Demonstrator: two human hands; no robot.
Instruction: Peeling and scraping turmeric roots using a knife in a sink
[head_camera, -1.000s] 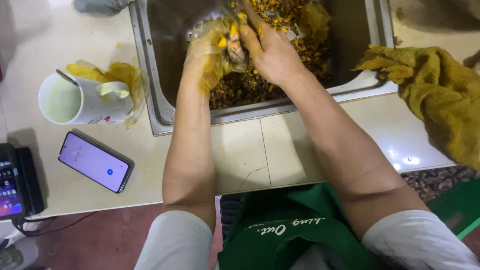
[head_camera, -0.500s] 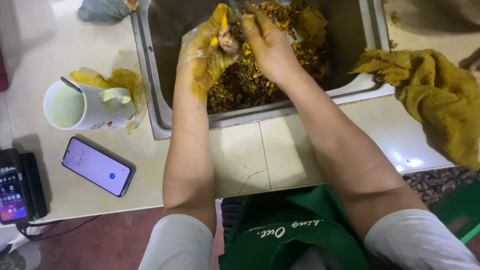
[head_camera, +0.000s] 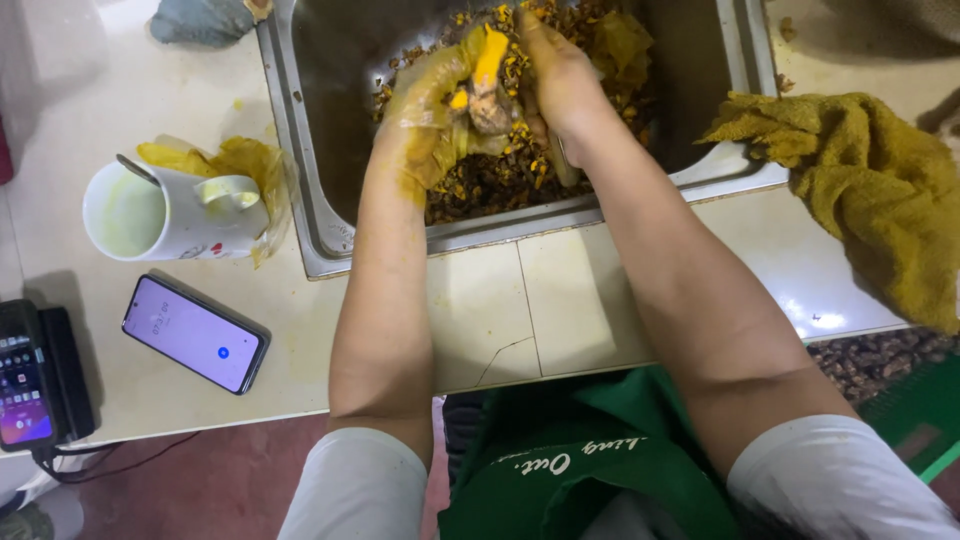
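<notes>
Grip: both hands are closed on one small lumpy root (head_camera: 490, 108), brown outside with bright orange-yellow showing where the skin is off. It looks like turmeric.
Left hand: the left hand (head_camera: 425, 105) wears a thin see-through glove stained yellow. It wraps the root from the left and holds it tight, likely so it cannot slip.
Right hand: the right hand (head_camera: 565, 85) is bare and curls over the root from the right. A thin metal piece (head_camera: 560, 160) pokes out below the palm. It may be a small blade or scraper, but most of it is hidden, so I cannot tell.
Where the root is: up in the air, just above the sink (head_camera: 300, 200), not resting on anything.
Why over the sink: bits fall straight down into the pile of peels (head_camera: 500, 175), which fills the bottom of the sink.
Near the sink, left: a white mug (head_camera: 150, 215) with a spoon in it stands on the counter (head_camera: 560, 300), with a crumpled yellow-stained plastic bit (head_camera: 245, 160) touching it.
Further left: a phone (head_camera: 195, 333) lies flat with its screen lit, well apart from the mess. A second lit screen (head_camera: 25, 385) sits at the edge.
Right side: a yellow-stained towel (head_camera: 880, 200) lies bunched beside the sink, close enough to wipe hands.
Below: a green apron (head_camera: 590, 460).
</notes>
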